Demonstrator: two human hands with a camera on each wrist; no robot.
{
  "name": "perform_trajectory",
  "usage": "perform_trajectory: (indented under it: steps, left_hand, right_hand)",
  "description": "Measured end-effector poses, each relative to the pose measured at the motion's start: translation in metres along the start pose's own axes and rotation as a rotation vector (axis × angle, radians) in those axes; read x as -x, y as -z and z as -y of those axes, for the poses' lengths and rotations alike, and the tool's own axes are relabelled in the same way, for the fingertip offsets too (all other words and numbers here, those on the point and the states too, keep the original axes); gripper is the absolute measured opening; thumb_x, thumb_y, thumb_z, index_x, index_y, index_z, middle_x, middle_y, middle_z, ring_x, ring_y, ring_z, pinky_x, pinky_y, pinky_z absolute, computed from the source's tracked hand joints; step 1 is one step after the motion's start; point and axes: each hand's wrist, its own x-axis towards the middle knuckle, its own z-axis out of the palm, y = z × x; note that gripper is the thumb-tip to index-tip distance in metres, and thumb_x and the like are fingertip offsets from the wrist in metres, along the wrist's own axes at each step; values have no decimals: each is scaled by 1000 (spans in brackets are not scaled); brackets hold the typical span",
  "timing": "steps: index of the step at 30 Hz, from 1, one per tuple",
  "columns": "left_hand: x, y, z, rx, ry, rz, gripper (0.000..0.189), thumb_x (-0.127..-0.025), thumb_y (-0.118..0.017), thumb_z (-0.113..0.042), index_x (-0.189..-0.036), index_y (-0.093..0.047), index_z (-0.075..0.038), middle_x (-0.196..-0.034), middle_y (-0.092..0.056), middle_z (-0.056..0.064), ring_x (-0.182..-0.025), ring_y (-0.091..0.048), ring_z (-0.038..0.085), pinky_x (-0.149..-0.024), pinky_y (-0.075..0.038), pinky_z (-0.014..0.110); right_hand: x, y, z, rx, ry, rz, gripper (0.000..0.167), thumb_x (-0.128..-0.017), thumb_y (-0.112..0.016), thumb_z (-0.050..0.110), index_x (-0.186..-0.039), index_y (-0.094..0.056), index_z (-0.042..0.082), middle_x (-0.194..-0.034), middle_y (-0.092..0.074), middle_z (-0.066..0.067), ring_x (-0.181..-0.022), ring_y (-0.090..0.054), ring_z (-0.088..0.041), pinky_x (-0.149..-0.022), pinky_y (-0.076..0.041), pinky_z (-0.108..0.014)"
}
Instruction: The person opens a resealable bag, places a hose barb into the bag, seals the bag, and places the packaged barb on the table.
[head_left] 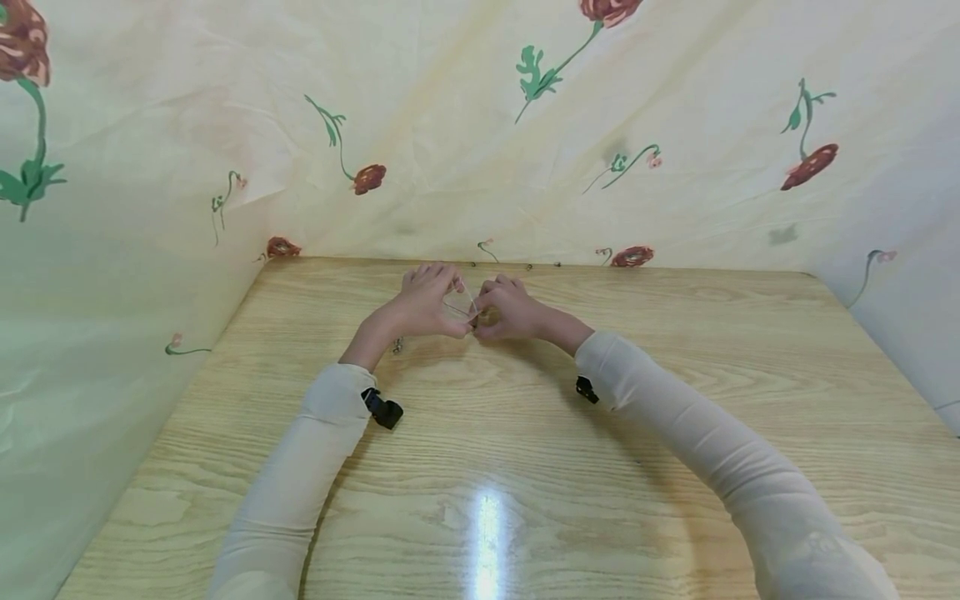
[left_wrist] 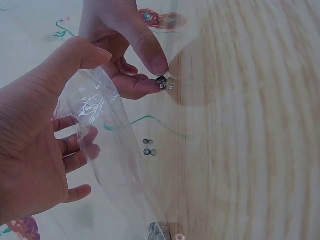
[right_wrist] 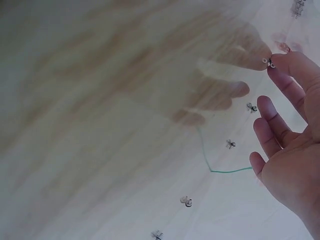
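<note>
My left hand (head_left: 429, 304) holds a clear plastic bag (left_wrist: 107, 120) by its upper edge. The thumb is bent over the rim, and the other fingers are spread at the bag's side. At the bag's low end lies a cluster of small metal pieces (left_wrist: 157, 231), seen in the head view as a small shiny heap (head_left: 397, 344). Facing it, my right hand (head_left: 512, 310) pinches a small dark-and-silver metal piece (left_wrist: 161, 82) between thumb and index finger, close above the wooden table (head_left: 480, 417). Its other fingers are loosely bent.
Several similar metal pieces stand spaced in a row along the table's back edge, among them one piece (right_wrist: 251, 107), another (right_wrist: 230, 144) and a further one (right_wrist: 186, 201). Behind them hangs a flower-patterned cloth (head_left: 450, 125), which also covers the left and right sides.
</note>
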Motion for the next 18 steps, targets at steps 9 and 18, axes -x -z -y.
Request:
perform_trajectory:
  steps: [9,18]
  left_hand:
    - [1,0,1,-8,-4,3,59,-83,-80,-34,-124,-48,-6,-125,-48,15,-116,-37,31,-104,-21,55]
    - [0,-1,2,-8,-5,3,60,-83,-80,-35,-124,-48,-6,-127,-48,15,-116,-37,31,-106,-21,56]
  right_hand:
    - [0,0,2,13,8,0,6,-88,-77,21,-93,-77,18,-102,-64,-9,-91,-42,-24,-90,-31,-51]
    - [0,0,2,0,-3,2,7,-87,-77,20,-93,-77,17,-102,-65,-8,-93,-43,-25,-90,-31,-51]
